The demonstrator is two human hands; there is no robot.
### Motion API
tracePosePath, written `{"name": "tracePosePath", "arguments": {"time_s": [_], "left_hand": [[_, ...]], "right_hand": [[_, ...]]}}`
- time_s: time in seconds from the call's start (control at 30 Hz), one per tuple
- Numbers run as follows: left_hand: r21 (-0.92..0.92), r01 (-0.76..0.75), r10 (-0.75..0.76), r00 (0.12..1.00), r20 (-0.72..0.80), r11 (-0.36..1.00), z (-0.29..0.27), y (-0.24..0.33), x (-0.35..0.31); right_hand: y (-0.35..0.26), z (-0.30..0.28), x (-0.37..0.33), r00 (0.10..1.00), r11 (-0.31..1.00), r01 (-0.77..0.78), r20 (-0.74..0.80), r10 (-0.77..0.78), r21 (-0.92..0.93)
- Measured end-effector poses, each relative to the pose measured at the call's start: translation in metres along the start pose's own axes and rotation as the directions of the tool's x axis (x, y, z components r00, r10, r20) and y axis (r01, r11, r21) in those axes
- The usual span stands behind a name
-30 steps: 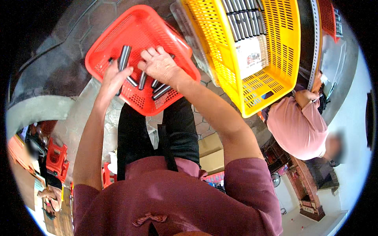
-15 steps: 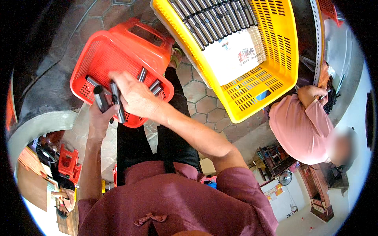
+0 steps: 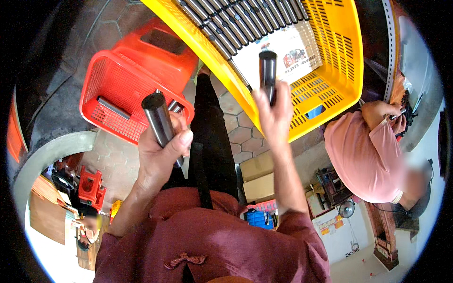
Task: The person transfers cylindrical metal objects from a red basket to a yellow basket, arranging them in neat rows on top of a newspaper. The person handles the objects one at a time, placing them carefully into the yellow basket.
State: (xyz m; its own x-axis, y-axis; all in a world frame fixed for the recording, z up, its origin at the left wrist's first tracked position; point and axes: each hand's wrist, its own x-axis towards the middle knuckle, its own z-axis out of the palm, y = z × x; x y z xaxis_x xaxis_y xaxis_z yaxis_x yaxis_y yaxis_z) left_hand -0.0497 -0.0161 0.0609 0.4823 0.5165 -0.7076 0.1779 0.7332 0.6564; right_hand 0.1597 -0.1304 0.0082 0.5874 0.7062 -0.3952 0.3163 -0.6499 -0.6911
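Note:
My left hand (image 3: 158, 155) is closed around a thick dark metal cylinder (image 3: 155, 111), tilted upward in front of the red basket. Over the near part of the yellow crate (image 3: 283, 134), my right hand (image 3: 277, 111) grips another shiny dark metal cylinder (image 3: 267, 68) by its lower end. A row of similar metal rods (image 3: 245, 19) lies side by side at the crate's far end, beside a printed white sheet (image 3: 295, 47). Inside the red perforated basket (image 3: 92, 70), one rod (image 3: 113, 107) lies loose. More rods there are partly hidden behind my left hand.
The red basket rests against a red plastic stool (image 3: 160, 40). To the right, a person in a pink shirt (image 3: 358, 155) works with their hands near a pile of dark pieces. Cardboard boxes (image 3: 257, 174) stand near my right forearm. Hexagonal tiles cover the floor.
My right hand has moved right, from the red basket to over the yellow crate, carrying a cylinder. My left hand has shifted right and nearer to me, still holding its cylinder.

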Motion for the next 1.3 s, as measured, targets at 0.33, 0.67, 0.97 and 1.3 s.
{"name": "tracePosePath", "arguments": {"time_s": [0.33,0.67,0.97,1.3], "left_hand": [[0.199,0.154,-0.134,0.985,-0.112,0.968,-0.005,-0.024,0.021],[0.291,0.188,-0.168,0.982,-0.091,0.938,-0.011,-0.04,0.025],[0.301,0.18,-0.173,0.984,-0.047,0.936,-0.015,-0.043,0.027],[0.003,-0.151,0.149,0.977,0.152,0.989,-0.007,-0.045,0.035]], "right_hand": [[0.219,0.09,0.061,0.962,0.926,0.192,0.248,-0.113,-0.325],[0.229,0.109,0.076,0.91,0.766,0.403,0.31,-0.276,-0.501],[0.227,0.111,0.067,0.946,0.838,0.292,0.267,-0.182,-0.461],[0.041,0.019,0.0,0.933,0.926,0.329,0.089,-0.349,0.185]]}}
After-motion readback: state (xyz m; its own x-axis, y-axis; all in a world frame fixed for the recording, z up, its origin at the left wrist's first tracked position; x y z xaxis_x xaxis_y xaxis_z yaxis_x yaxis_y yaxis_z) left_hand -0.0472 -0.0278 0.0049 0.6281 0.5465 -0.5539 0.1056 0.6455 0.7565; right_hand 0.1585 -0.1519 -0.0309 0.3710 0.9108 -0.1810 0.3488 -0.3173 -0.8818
